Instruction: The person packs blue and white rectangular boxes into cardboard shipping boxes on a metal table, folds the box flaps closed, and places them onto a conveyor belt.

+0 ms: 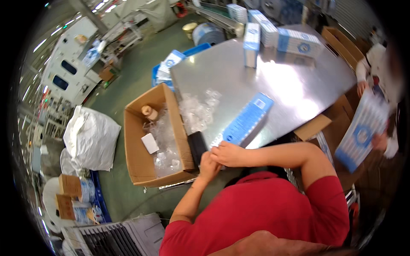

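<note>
A long blue-and-white pack (247, 121) lies slantwise on the metal table (290, 81), its near end close to my body. My right hand (229, 154) is closed at that near end, its fingers curled inward. Against it, a little to the left, is my left hand (209, 166), also closed with its fingers pressed together. Whatever is between the fingers is hidden or too small to make out. Beside my left hand a black block-like object (197, 147) stands at the table's edge. Crumpled clear plastic pieces (198, 111) are heaped on the table beyond it.
An open cardboard box (133, 149) with clear plastic pieces stands left of the table. Several similar packs (299, 42) stand at the far side. At right, another person (380, 68) holds a blue-and-white pack (363, 132). A white sack (92, 136) sits on the floor.
</note>
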The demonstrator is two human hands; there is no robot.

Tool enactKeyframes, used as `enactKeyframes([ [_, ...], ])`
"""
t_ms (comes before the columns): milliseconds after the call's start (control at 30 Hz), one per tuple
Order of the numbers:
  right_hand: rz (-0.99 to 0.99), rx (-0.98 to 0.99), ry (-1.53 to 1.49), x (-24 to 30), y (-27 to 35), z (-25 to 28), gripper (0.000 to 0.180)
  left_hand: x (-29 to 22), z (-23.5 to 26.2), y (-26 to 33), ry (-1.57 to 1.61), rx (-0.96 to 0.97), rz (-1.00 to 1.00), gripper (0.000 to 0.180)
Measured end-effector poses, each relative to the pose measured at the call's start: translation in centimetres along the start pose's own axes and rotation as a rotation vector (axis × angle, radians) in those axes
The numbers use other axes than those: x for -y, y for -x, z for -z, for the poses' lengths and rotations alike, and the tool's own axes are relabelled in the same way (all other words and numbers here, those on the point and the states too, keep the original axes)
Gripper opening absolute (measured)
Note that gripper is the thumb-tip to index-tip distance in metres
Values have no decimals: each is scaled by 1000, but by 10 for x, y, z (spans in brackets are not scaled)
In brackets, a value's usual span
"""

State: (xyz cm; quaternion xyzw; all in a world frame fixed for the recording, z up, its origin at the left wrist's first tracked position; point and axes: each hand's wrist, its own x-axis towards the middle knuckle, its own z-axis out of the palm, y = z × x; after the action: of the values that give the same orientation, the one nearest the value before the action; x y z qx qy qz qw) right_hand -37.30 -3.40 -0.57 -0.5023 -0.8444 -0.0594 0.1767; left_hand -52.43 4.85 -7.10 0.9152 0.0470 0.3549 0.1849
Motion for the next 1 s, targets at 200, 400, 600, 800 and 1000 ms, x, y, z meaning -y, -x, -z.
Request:
enactKeyframes([
  [200,-77,-150,-45,-125,107,-20,17,-8,12,-11,-93,183,20,14],
  [400,-821,331,554,-221,213,108,13,-22,28,-28,-210,99,-14,16],
  [600,-355,-117,-123,-100,87,12,18,-16,-37,-119,-181,375,336,39],
  [800,-433,-182,-208,-101,98,5,24,4,-35,-110,-112,424,316,58],
  [1000,-460,-85,-69,-103,89,12,15,-37,9,-57,-270,493,499,99],
])
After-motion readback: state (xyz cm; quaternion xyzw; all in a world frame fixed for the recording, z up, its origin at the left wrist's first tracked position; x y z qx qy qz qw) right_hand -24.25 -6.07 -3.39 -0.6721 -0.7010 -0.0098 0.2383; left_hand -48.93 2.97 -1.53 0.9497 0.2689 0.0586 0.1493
